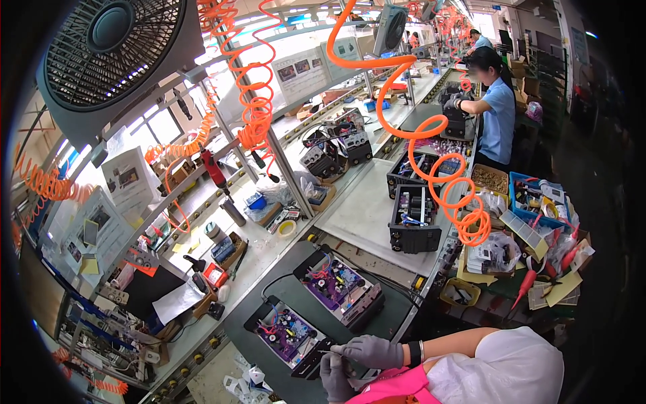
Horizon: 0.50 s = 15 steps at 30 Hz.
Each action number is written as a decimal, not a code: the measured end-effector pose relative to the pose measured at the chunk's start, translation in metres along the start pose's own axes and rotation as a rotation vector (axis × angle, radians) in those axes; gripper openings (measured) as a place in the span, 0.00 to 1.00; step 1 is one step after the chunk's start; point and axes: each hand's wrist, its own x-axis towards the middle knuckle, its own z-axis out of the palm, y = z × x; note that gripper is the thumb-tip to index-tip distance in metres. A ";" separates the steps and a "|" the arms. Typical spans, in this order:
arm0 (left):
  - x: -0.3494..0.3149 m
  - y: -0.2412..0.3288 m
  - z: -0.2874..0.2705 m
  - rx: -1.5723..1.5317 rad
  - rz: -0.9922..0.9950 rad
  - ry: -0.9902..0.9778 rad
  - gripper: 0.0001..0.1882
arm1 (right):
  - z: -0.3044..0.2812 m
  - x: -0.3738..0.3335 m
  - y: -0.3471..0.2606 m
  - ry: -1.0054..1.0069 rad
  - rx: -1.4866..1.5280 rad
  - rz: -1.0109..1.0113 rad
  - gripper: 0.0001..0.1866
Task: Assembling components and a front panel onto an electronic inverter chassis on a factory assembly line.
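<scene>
My right hand (372, 351), in a grey glove with a dark band at the wrist, is closed with its fingertips pinched together. Just below and left of it, my left hand (334, 378), also gloved in grey, has its fingers curled. Both meet around something small and thin that I cannot make out. They are beside the front panel of an open black device housing (311, 367), which holds a purple circuit board (286, 334) with red and blue wires. A second open housing (356, 311) with a similar purple board (340, 286) lies behind it to the right.
A coiled orange air hose (464, 209) hangs over the line. Beyond are more black units (414, 229). Parts bins (538, 198) and red-handled tools (528, 286) crowd the right side. A red power screwdriver (214, 170) hangs left. A co-worker (499, 114) stands farther along.
</scene>
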 end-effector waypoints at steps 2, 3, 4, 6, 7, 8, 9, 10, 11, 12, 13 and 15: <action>0.001 -0.006 -0.003 -0.058 -0.022 0.004 0.08 | 0.003 0.000 -0.001 0.024 0.009 0.003 0.24; 0.003 -0.010 -0.006 -0.087 -0.033 0.005 0.08 | 0.004 0.001 -0.002 0.029 0.008 0.008 0.24; 0.004 -0.014 -0.009 -0.094 -0.026 -0.001 0.08 | 0.004 0.001 -0.002 0.033 0.029 0.011 0.24; 0.007 -0.022 -0.016 -0.107 -0.012 -0.015 0.07 | 0.004 0.001 -0.003 0.027 0.067 0.027 0.23; 0.010 -0.025 -0.020 -0.076 0.021 -0.008 0.08 | 0.003 0.001 -0.003 0.020 0.076 0.021 0.24; 0.013 -0.028 -0.023 -0.044 0.054 -0.002 0.10 | 0.002 0.001 -0.002 0.003 0.086 0.021 0.25; 0.015 -0.032 -0.027 -0.013 0.087 0.004 0.12 | 0.001 0.001 -0.002 -0.022 0.091 0.028 0.27; 0.017 -0.034 -0.030 -0.024 0.079 -0.002 0.11 | 0.000 0.001 -0.002 -0.014 0.095 0.020 0.27; 0.018 -0.036 -0.032 -0.035 0.070 -0.007 0.10 | 0.000 0.001 -0.002 -0.015 0.096 0.019 0.27; 0.019 -0.037 -0.034 -0.045 0.061 -0.013 0.09 | -0.001 0.001 -0.002 -0.030 0.093 0.025 0.27; 0.020 -0.037 -0.035 -0.058 0.062 -0.023 0.07 | -0.001 0.001 -0.002 -0.019 0.095 0.020 0.27; 0.019 -0.034 -0.034 -0.083 0.064 -0.044 0.06 | -0.001 0.001 -0.002 -0.042 0.086 0.032 0.27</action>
